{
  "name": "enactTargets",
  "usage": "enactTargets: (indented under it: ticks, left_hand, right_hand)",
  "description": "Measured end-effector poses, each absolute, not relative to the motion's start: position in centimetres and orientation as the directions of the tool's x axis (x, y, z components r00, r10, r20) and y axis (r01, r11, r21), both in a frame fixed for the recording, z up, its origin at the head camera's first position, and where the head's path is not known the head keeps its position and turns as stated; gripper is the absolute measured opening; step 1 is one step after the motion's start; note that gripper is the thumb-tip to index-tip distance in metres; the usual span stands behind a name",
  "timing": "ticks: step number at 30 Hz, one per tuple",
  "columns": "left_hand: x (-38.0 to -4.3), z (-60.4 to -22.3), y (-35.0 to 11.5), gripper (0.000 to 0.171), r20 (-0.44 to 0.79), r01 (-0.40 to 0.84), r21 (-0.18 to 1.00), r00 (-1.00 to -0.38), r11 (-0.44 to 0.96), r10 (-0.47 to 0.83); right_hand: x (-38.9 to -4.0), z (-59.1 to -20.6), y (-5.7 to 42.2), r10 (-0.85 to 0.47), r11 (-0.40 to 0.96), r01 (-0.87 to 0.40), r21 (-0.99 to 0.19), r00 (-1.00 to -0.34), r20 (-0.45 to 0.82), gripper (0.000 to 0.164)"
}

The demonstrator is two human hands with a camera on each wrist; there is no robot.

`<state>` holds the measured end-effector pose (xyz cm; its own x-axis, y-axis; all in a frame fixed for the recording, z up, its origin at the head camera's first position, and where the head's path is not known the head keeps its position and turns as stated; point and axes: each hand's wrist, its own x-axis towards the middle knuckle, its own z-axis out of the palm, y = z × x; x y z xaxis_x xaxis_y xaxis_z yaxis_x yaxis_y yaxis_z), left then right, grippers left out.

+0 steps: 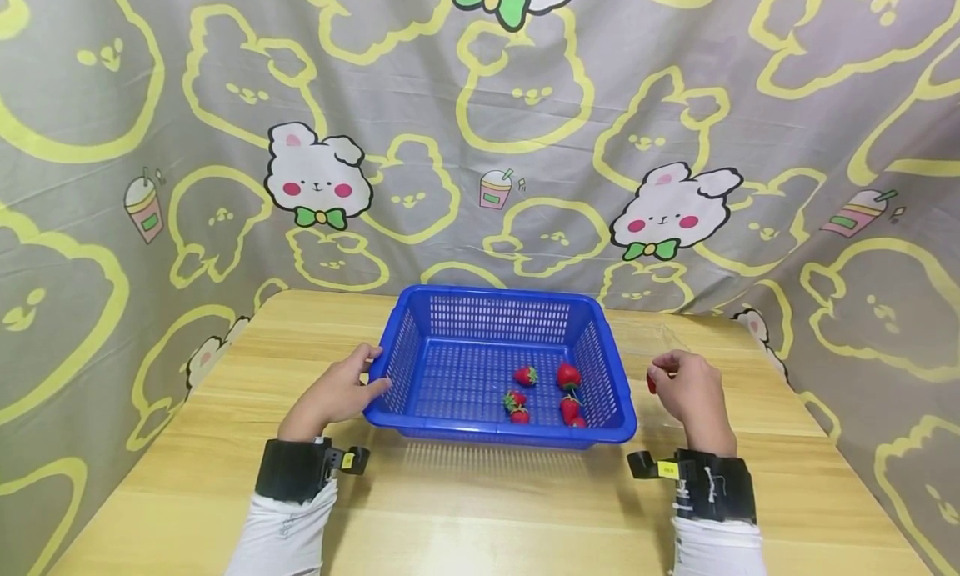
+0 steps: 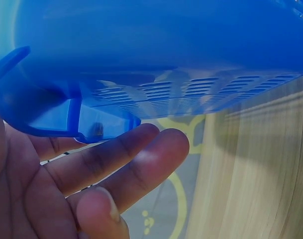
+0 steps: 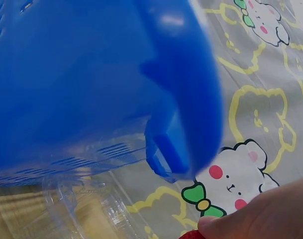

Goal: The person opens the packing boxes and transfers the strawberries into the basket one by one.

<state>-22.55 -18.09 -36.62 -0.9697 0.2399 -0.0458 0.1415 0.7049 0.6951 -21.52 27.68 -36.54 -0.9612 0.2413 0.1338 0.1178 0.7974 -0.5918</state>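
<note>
A blue perforated plastic basket [image 1: 498, 430] rests on the wooden table between the hands, with several red strawberries [image 1: 568, 377] toward its right half. My left hand [image 1: 341, 390] holds the basket's left rim, the thumb over the edge. In the left wrist view, the other fingers [image 2: 158, 154] extend loosely below the rim. Right of the basket, my right hand [image 1: 690, 393] pinches a red strawberry [image 1: 652, 383], mostly hidden by the fingers. Only a sliver of that strawberry [image 3: 192, 235] shows in the right wrist view.
A clear plastic container [image 3: 94, 211] sits on the table just right of the basket, partly behind the right hand in the head view. A grey patterned curtain [image 1: 420, 101] hangs behind and at both sides of the table [image 1: 465, 518].
</note>
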Motion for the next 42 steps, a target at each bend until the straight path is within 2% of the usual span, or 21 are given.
enactTargets:
  ticks: [10, 20, 30, 42]
  left_hand:
    - [-22.6, -36.6, -18.1, 0.045, -0.034, 0.151, 0.689, -0.97, 0.709, 0.24]
    - [-22.6, -36.7, -18.0, 0.043, -0.014, 0.18, 0.69, -0.965, 0.701, 0.261]
    - [-22.6, -36.7, -17.9, 0.046, -0.025, 0.158, 0.698, -0.969, 0.698, 0.245]
    - [-22.6, -36.9, -17.7, 0.039, 0.005, 0.185, 0.684, -0.969, 0.706, 0.248]
  right_hand:
    - [-21.4, -36.0, 27.1, 0.246, 0.792, 0.115, -0.599, -0.959, 0.141, 0.025]
    - [-21.2, -35.6, 26.5, 0.233, 0.798, 0.07, -0.598, -0.952, 0.201, 0.024]
    - [-21.2, -35.2, 25.9, 0.237, 0.796, 0.047, -0.604, -0.942, 0.239, 0.025]
    - [-20.9, -35.0, 25.2, 0.224, 0.801, 0.005, -0.599, -0.93, 0.291, 0.024]
